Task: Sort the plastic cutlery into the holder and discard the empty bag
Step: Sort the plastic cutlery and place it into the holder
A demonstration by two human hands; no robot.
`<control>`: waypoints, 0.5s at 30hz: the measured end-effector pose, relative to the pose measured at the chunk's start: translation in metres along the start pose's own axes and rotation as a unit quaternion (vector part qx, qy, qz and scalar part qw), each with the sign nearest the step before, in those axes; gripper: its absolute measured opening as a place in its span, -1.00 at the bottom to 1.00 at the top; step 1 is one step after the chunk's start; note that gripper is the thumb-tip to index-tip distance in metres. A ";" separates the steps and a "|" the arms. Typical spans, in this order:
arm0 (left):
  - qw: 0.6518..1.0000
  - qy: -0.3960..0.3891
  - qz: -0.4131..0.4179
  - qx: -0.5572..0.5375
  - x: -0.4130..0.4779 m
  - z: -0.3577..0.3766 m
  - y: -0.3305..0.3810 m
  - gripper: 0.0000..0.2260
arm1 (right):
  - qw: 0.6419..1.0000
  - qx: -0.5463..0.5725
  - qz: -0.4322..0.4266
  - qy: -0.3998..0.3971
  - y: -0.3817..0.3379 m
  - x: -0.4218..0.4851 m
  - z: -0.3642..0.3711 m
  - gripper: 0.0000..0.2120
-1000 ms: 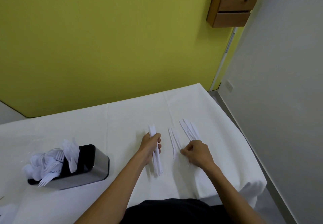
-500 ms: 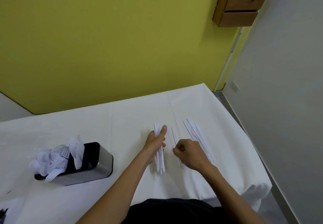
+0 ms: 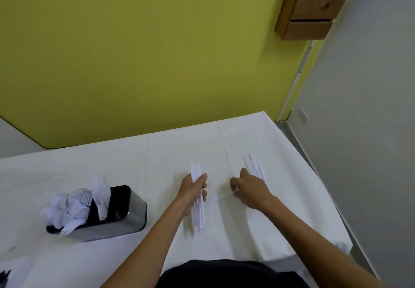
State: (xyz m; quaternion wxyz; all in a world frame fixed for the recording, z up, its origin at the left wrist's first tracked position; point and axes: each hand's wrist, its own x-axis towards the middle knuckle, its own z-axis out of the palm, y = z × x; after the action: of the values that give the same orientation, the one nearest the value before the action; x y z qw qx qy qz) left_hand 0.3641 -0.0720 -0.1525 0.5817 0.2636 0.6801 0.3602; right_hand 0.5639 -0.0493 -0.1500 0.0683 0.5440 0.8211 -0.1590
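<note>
Several white knives (image 3: 199,211) in grip of left hand (image 3: 190,190)

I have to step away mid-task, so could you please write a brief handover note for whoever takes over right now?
Left hand grips a bundle of white knives.
Right hand, fingers curled, rests on the near ends of the loose knives; whether it pinches one is unclear.
Holder stands to the left with forks and spoons in it; its end nearest the hands looks empty.
Done: forks and spoons appear sorted.
Left: gather the loose knives, put all knives in the holder, discard the bag, which is not clearly in view.
</note>
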 end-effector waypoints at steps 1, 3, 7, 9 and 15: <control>1.000 0.003 0.002 0.003 0.001 -0.003 -0.001 -0.84 | 1.000 -0.009 -0.014 -0.007 0.001 0.000 -0.001 -0.90; 1.000 0.018 0.003 0.003 0.003 -0.010 -0.002 -0.78 | 0.999 -0.004 -0.028 -0.020 0.002 -0.001 -0.001 -0.90; 0.998 0.060 -0.005 -0.010 0.007 -0.025 -0.004 -0.60 | 0.994 0.106 0.004 -0.025 -0.008 -0.005 -0.002 -0.89; 0.997 0.075 -0.002 -0.001 0.005 -0.024 -0.001 -0.52 | 0.976 0.217 0.027 0.002 -0.022 -0.007 -0.002 -0.90; 0.994 0.085 0.062 0.035 -0.008 -0.005 0.022 -0.70 | 0.920 0.391 0.004 0.020 -0.070 -0.010 -0.013 -0.88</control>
State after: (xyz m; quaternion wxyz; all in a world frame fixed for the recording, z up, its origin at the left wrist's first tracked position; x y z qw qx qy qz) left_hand 0.3589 -0.0660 -0.1301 0.4886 0.2934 0.7218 0.3927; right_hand 0.5051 -0.0787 -0.1220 -0.1655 0.5333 0.6930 -0.4561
